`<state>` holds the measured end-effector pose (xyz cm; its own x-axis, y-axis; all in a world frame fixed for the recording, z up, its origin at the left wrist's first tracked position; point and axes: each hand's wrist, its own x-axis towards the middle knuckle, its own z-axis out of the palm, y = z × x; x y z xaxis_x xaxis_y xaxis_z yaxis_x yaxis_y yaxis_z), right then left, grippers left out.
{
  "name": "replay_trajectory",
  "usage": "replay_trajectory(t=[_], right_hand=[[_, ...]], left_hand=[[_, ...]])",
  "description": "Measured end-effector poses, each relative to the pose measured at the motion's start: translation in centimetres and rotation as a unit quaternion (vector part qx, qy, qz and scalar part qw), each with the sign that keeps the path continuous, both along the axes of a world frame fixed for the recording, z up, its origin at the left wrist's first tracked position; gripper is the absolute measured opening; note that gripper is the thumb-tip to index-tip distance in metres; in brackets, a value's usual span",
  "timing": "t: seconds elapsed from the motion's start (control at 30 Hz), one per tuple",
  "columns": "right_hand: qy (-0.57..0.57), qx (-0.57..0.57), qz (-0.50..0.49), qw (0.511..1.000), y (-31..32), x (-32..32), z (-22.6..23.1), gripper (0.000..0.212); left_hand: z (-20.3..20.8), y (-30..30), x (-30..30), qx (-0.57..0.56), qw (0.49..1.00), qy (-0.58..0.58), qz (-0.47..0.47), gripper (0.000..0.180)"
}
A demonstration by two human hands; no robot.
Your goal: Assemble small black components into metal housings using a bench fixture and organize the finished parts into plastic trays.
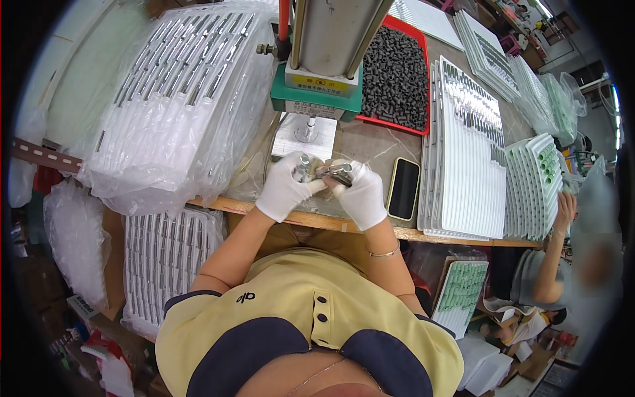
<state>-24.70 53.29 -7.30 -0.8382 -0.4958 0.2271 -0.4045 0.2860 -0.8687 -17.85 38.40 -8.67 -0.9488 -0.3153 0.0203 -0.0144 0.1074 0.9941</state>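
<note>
Fingers of the gloved left hand (283, 190) and right hand (364, 197) were closed around shiny metal pieces (341, 173), seemingly two though blurred, at six o'clock from the press (316, 99), where a loose pinch could have let one slip onto the bench (380, 149).

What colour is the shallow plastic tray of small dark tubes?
The shallow tray of small dark tubes is red, best seen in the head view.
</note>
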Motion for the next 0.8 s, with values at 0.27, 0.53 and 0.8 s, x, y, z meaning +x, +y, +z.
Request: replay_trajectory(t=[0.27, 0.53, 0.8], right_hand=[[0.019, 0.157, -0.042, 0.986, -5.3, -5.4, -0.8, 0.025], [0.019, 0.282, -0.026, 0.959, -7.2, -6.4, -1.9, 0.025], [0.03, 0.28, -0.041, 0.959, -6.9, -5.6, -1.3, 0.038]], left_hand=[[1.5, -6.2, -7.7, -0.352, 0.896, -0.267, -0.045, 0.047], [-0.3, -7.4, -5.7, -0.172, 0.983, 0.004, 0.061, 0.032], [-0.4, -7.1, -0.8, 0.132, 0.988, -0.004, 0.082, 0.026]])
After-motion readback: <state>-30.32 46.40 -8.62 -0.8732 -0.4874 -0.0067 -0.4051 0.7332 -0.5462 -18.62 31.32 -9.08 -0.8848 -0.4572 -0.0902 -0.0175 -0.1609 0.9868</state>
